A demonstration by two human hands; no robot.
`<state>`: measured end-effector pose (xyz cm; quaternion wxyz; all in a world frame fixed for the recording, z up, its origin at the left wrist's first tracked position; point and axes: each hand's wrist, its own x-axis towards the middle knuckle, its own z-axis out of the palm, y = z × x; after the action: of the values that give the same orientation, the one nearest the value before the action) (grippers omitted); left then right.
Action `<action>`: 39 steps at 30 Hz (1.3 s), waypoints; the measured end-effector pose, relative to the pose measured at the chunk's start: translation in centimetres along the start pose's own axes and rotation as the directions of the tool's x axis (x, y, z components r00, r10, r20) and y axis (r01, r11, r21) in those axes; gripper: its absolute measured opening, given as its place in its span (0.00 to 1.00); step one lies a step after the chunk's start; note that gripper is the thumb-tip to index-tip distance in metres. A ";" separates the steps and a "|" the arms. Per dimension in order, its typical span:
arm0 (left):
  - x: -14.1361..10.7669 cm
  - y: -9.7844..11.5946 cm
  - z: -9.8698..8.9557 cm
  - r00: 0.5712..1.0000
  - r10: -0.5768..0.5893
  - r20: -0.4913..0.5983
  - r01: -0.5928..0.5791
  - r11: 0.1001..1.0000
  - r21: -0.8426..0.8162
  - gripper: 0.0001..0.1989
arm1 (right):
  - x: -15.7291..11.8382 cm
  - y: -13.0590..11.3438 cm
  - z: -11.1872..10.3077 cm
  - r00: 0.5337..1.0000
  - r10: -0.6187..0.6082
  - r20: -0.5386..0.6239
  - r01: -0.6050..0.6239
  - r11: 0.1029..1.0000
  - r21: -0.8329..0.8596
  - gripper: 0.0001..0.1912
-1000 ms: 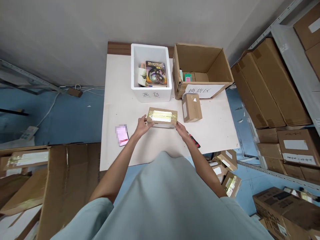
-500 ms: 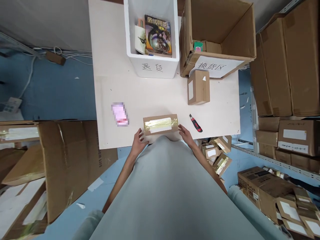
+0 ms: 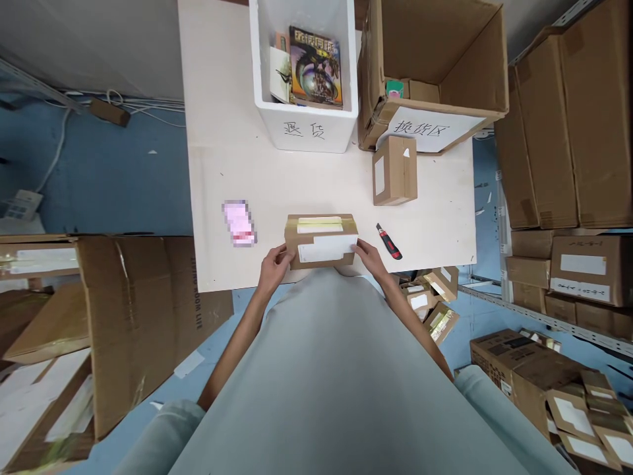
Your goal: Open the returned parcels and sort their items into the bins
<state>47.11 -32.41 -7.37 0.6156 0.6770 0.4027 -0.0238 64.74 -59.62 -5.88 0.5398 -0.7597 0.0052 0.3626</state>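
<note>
Head view: gripping a small taped carton [image 3: 321, 241] at both ends, with the left hand [image 3: 275, 266] closed on its left side and the right hand [image 3: 370, 257] closed on its right. Held at the near edge of the white table [image 3: 222, 132]; cannot tell whether lifted or resting. Changed since half a second ago: then loose between open hands with taped top up, now grasped and tipped, bringing a white side label [image 3: 326, 249] into view. Judged as turning the labelled side nearer for a look; apparently still sealed.

Writing next: 退货 handwritten on the white foam box [image 3: 306, 128], 换货区 on the paper sign [image 3: 435, 129] of the large open carton [image 3: 368, 99]. LIFE printed on the brown flap [image 3: 143, 316] at left, rest of line unsure. Chinese title on the book [image 3: 316, 69] inside the foam box, not safely legible. Too small to read: side label on the held carton. No brand made out on the red-and-black cutter [image 3: 390, 241], near the right hand. Pixelated: phone-like item [image 3: 240, 224], left of the held carton.
</note>
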 end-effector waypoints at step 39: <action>0.0 2.3 0.1 0.999 0.005 -0.044 -0.007 0.999 -0.038 0.27 | 2.5 -1.6 -1.5 0.979 -0.185 -0.085 0.141 0.917 -0.373 0.25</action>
<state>48.44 -32.29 -5.55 0.6195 0.6666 0.4146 0.0004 68.02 -59.21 -5.74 0.4162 -0.8646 -0.0938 0.2653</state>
